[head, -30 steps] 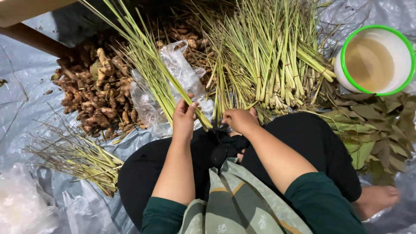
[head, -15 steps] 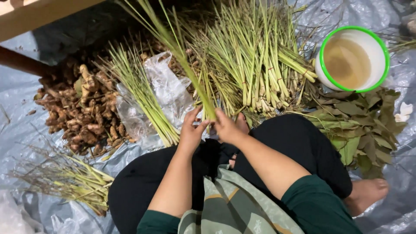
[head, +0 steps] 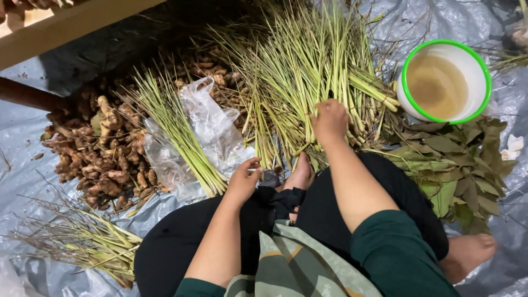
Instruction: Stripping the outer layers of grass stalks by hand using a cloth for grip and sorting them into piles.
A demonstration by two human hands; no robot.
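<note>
hands: right on lemongrass pile | white bowl: murky liquid, perhaps water

A grey plastic tarp carries ginger roots at nine o'clock, lemongrass stalks at twelve, a white bowl at two.

The tarp is glossy, crinkled plastic, and the bag is clear, shiny film. The roots look rough and matt; the bowl is smooth plastic.
</note>
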